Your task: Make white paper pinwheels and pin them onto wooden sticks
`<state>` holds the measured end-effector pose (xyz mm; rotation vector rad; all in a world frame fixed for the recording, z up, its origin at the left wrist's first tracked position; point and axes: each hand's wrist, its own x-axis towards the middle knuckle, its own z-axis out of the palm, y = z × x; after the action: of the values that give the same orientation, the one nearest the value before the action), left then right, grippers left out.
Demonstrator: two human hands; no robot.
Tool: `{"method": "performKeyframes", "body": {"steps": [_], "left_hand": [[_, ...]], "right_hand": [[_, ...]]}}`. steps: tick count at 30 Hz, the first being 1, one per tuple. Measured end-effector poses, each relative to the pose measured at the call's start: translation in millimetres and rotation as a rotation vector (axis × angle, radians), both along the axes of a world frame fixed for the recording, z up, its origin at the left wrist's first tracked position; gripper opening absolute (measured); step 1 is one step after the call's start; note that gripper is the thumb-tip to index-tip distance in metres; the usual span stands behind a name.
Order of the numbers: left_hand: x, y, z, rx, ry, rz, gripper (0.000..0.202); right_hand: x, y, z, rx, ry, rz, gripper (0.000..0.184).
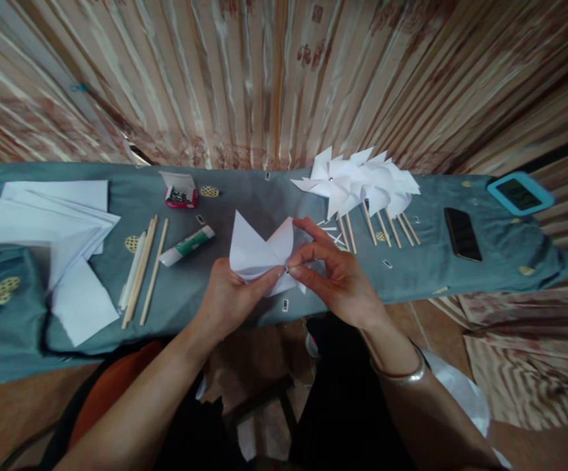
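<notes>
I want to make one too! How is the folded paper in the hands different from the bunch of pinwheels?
The folded paper is between the left hand and right hand; the pinwheels lie on the table. The folded paper is a single piece, while the pinwheels are several, overlapping. Sticks poke out below the pinwheels; none shows on the folded paper. Both are white with pointed corners.
</notes>
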<state>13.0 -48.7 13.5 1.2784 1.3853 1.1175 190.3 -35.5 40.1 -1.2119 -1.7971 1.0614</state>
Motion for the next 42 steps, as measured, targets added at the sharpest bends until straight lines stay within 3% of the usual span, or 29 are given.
{"method": "performKeyframes", "body": {"steps": [4,10,30,38,42], "left_hand": [[-3,-1,-3.9,-0.003,-0.006,-0.025,0.028],[-5,-2,1.5,-0.002,-0.016,-0.061,0.025],[-10,-4,-3.5,-0.081,-0.110,-0.003,0.029],[-11,-4,4.6,-0.100,-0.173,0.024,0.027],[-13,-4,6.9,-0.100,-0.153,0.031,0.024]], "right_hand": [[0,1,-1.2,-0.005,0.005,0.004,0.006],[-2,1,-2.0,-0.011,0.006,0.008,0.005],[-10,-2,-4.4,0.014,0.054,-0.050,0.005],[-17,-5,-4.8,0.046,0.094,-0.229,0.028],[-18,-6,-5.5,0.008,0.108,-0.303,0.049]]}}
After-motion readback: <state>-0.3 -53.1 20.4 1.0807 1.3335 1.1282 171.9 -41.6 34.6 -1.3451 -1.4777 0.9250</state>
